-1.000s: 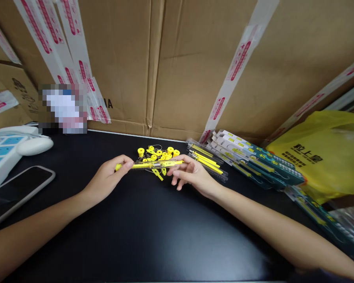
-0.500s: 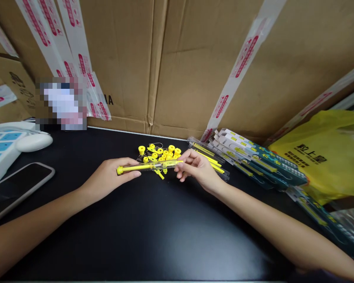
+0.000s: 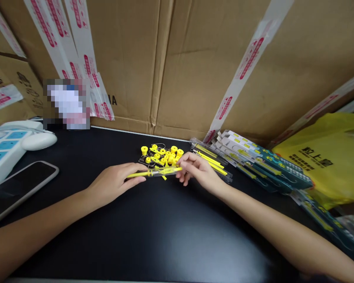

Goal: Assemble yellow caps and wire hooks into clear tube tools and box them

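The tube, clear with yellow parts inside, is held on the near side of the pile, partly hiding it. The left hand, on the near left of the pile, has its grip closed around the tube's left end; the right hand, on the pile's near right, appears to pinch the yellow tip at the other end.

The tube looks light and fairly stiff; its clear wall is probably smooth, a little slippery, and could crack if squeezed hard. Holding near the ends, as here, should be safest, with light pressure on the thin tip.

Counts: one tube in hand, two hands, one pile of small yellow parts and thin wires, too tangled to number. Right of the pile lie several rods in clear sleeves, overlapping past counting. Farther right come several stacked boxes, likewise uncountable, and one yellow bag. Well left of the pile are one phone and one power strip, all on one desk.
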Tool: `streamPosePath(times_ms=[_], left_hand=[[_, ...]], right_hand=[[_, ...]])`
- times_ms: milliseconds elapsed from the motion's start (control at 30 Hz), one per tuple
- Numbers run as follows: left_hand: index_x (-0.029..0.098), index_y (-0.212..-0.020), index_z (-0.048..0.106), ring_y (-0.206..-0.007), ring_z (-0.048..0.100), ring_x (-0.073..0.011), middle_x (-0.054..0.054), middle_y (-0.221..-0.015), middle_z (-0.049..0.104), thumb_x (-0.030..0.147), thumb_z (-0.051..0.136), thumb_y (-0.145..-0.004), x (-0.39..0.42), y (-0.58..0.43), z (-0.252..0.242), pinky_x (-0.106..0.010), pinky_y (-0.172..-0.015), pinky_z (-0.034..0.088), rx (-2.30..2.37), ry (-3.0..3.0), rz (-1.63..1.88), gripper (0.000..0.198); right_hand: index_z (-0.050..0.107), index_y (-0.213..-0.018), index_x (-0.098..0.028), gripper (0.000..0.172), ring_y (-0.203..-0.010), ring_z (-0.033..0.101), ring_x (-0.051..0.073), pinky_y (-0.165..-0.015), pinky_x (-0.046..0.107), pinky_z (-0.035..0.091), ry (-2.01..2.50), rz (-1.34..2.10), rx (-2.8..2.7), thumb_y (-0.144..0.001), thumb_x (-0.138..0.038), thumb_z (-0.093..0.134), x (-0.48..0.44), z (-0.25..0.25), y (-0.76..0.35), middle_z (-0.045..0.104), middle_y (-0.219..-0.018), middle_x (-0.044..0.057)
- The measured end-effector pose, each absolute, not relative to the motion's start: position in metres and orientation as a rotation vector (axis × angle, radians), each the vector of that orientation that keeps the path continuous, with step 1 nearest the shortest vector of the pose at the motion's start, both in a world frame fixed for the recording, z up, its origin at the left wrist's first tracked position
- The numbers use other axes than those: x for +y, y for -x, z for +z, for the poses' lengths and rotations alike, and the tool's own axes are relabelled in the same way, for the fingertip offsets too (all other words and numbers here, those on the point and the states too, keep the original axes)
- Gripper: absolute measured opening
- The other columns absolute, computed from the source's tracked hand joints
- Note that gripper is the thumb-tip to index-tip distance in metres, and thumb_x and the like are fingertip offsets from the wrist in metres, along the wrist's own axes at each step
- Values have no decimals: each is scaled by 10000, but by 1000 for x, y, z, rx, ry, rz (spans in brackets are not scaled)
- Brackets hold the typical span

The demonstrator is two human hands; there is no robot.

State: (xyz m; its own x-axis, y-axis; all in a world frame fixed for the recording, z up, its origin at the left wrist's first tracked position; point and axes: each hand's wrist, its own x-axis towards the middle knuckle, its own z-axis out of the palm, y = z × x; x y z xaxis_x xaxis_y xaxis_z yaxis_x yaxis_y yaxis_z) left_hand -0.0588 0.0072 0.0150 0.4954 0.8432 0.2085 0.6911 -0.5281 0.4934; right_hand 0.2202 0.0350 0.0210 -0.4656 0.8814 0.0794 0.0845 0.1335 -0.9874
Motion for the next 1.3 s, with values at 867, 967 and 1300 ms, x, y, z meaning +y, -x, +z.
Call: streamPosePath(times_ms=[867,967,1300], left_hand=[[225,-1045,658,-825,655,-169,6,-961,716,481,459,-907,7,58,27,-255,-748,476,1389,-2206,870,353],[228,-1050,654,-848,656,-172,8,-978,715,480,456,-913,7,58,25,-254,-760,468,1379,-2200,867,348],[240,-1074,637,-903,649,-178,1,-1040,701,461,450,-927,6,58,22,-269,-789,462,1281,-2218,800,325]], right_hand=[[718,-829,-158,100,-924,576,263,-716,325,377,1525,-268,-2692,-818,-187,623,112,54,-180,713,-918,115],[713,-856,-167,135,-941,584,245,-777,338,396,1466,-227,-2624,-842,-179,579,110,56,-184,714,-952,98],[653,-870,-157,287,-638,603,132,-611,265,462,1083,1086,-1909,-794,-434,651,62,46,-234,695,-734,35]])
